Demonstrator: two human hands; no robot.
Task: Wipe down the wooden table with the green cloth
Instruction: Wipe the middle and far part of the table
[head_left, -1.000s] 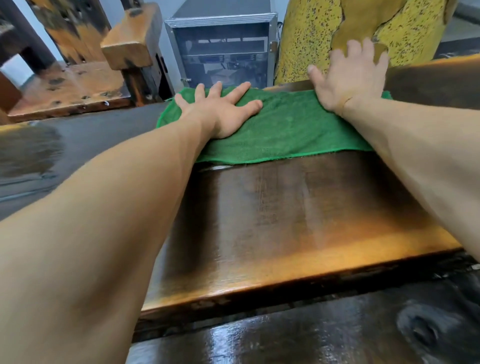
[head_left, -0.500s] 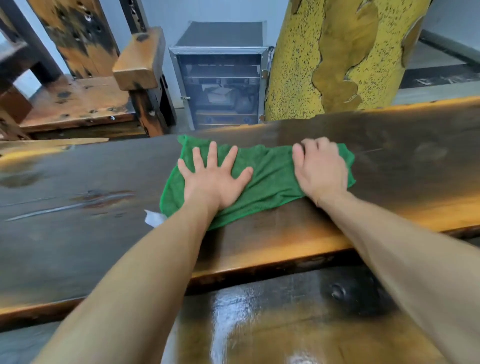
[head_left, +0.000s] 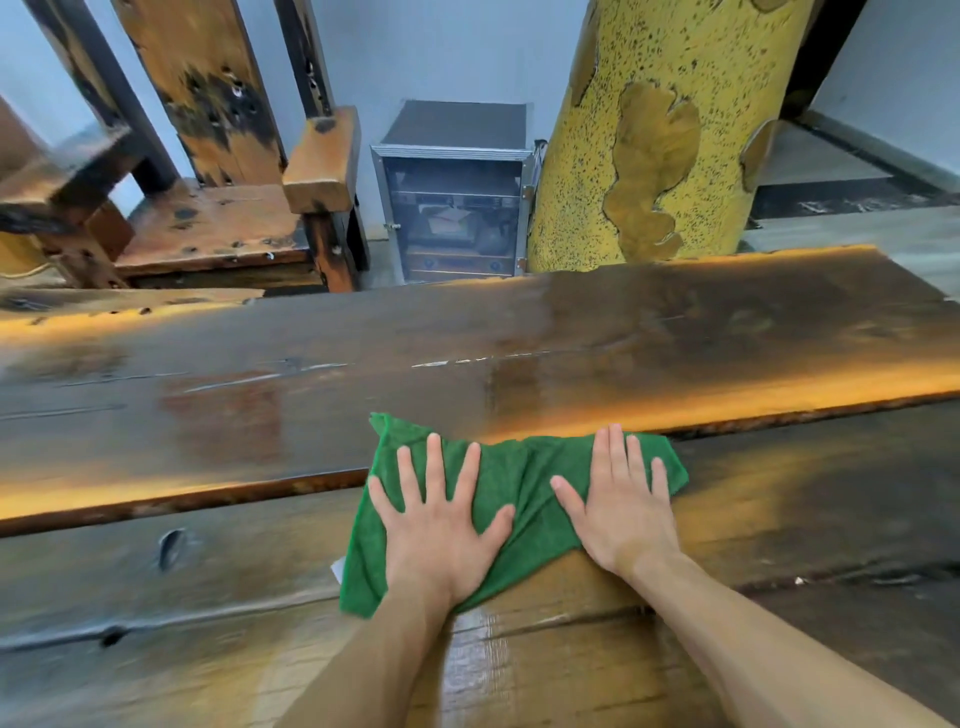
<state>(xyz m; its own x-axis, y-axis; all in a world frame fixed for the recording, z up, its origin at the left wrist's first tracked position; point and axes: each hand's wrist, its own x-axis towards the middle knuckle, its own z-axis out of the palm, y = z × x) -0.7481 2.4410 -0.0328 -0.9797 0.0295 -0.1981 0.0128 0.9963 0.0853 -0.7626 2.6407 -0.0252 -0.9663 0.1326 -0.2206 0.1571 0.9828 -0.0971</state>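
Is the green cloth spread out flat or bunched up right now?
Partly bunched. The cloth shows creases between the left hand and right hand, both pressing it flat-fingered onto the table.

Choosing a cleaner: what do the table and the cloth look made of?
Table: solid wood slabs by the grain, knots and raw edges, likely dark-stained under a glossy coat or wet film, since it reflects light. Green cloth: soft fuzzy pile, probably microfibre or terry.

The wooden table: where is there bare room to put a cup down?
The wooden table is bare left of the green cloth out to the picture's edge, and on the far plank between the cloth and the yellow pillar. The only crowded spot is near centre, where the left hand and right hand press the cloth flat.
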